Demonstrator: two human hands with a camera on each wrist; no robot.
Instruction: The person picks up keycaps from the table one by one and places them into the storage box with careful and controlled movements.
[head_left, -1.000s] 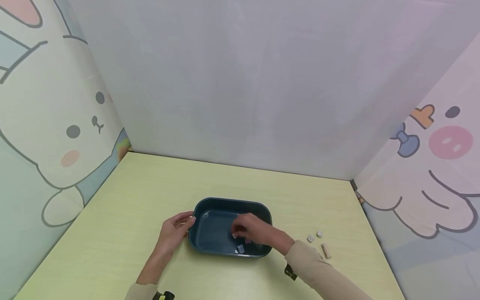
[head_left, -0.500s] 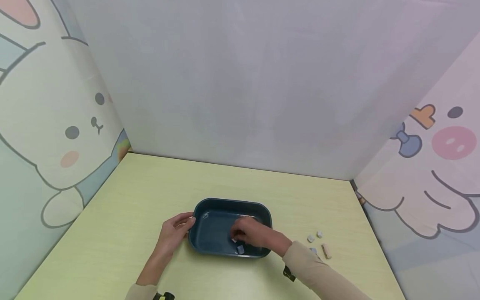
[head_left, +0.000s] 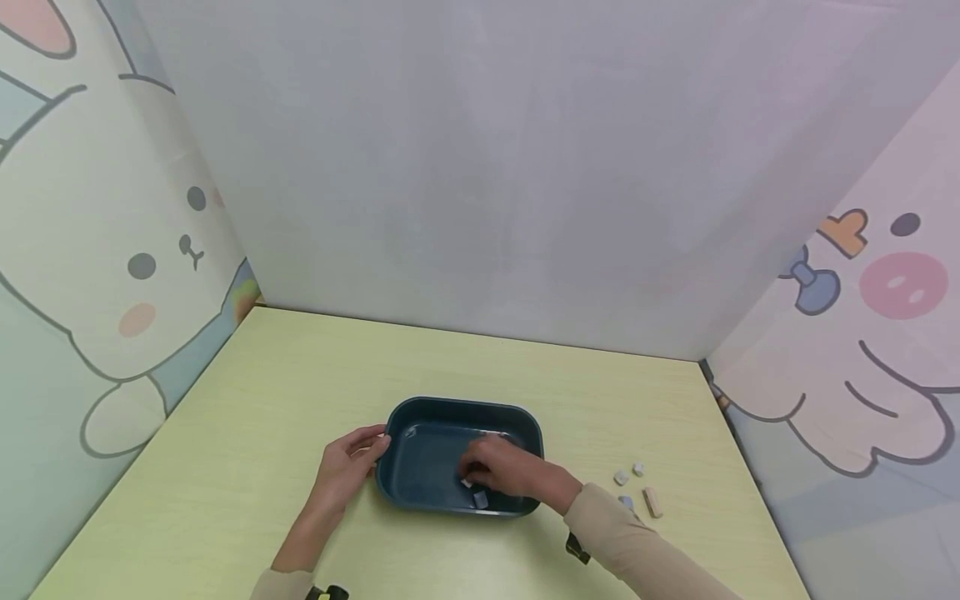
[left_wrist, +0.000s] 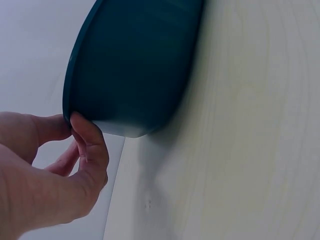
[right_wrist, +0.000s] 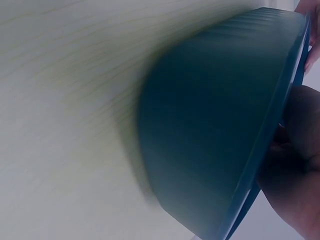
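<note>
A dark teal tray (head_left: pixel 450 407) sits on the pale yellow table (head_left: pixel 247 400). My left hand (head_left: pixel 375 450) pinches the tray's left rim. In the left wrist view a curled finger and the thumb of my left hand (left_wrist: pixel 67 122) meet on the rim of the tray (left_wrist: pixel 135 65). My right hand (head_left: pixel 472 477) reaches into the tray and pinches a small white piece (head_left: pixel 467 482) low over its floor. A small grey piece (head_left: pixel 480 498) lies in the tray just in front of that hand. The right wrist view shows the tray's outer wall (right_wrist: pixel 210 125) and part of the right hand (right_wrist: pixel 300 165) in shadow.
Right of the tray lie two small white pieces (head_left: pixel 621 477) (head_left: pixel 638 469), a small bluish piece (head_left: pixel 626 502) and a wooden block (head_left: pixel 652 502). Walls with cartoon prints close in the table at the left, back and right.
My right hand has sunk a little lower and nearer inside the tray, the white piece going with it. The left hand and the tray have stayed put.
</note>
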